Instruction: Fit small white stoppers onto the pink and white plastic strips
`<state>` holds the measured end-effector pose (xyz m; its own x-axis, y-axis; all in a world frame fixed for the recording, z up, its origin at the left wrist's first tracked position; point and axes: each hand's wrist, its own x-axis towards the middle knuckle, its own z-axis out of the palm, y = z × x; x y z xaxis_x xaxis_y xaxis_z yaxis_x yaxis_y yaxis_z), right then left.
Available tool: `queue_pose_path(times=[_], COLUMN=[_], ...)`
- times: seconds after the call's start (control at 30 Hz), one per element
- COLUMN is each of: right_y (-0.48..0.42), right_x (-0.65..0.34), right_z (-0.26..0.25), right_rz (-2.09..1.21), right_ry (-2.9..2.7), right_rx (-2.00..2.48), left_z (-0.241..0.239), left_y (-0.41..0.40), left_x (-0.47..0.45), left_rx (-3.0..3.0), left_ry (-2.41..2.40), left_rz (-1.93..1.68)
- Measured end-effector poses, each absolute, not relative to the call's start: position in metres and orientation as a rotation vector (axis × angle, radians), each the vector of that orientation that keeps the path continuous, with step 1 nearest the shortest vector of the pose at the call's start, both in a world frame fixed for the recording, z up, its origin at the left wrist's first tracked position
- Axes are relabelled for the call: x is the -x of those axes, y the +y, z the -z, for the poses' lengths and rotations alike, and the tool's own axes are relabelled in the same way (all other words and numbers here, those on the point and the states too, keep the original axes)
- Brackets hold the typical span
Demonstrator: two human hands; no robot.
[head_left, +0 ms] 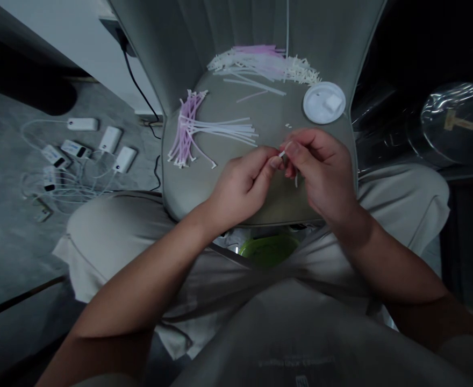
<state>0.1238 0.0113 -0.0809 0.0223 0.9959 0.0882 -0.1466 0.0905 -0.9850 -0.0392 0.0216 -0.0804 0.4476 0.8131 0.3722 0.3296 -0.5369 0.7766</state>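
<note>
My left hand [246,180] is closed in a pinch, and its fingertips meet those of my right hand [321,166] over the chair seat. Between the two thumbs shows a small white plastic piece [282,154], which both hands grip. A thin pale strip [296,180] sticks out below my right fingers; how it joins the white piece is hidden. To the left lies a bundle of pink-purple strips [186,129] with white end pieces. Plain white strips [228,129] lie across it, pointing right. A few tiny white bits [288,125] rest just beyond my right hand.
At the chair's back is a pile of pink and white strips [260,59] with many small white pieces [305,71]. A round white lid [324,102] holds a white block. White power adapters [109,140] with cables lie on the left floor. A green basin [269,250] is below.
</note>
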Motion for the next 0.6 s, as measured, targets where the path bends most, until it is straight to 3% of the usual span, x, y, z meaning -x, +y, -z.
queue_pose_path(times=[0.6], right_y=[0.01], right_x=[-0.1209], right_z=[0.0791], right_rz=[-1.151], right_ry=[-1.128], right_rx=[1.054], left_z=[0.0798], left_y=[0.0177], left_x=[0.0383], left_rx=[-2.036], left_ry=[0.938], left_rz=[-1.079])
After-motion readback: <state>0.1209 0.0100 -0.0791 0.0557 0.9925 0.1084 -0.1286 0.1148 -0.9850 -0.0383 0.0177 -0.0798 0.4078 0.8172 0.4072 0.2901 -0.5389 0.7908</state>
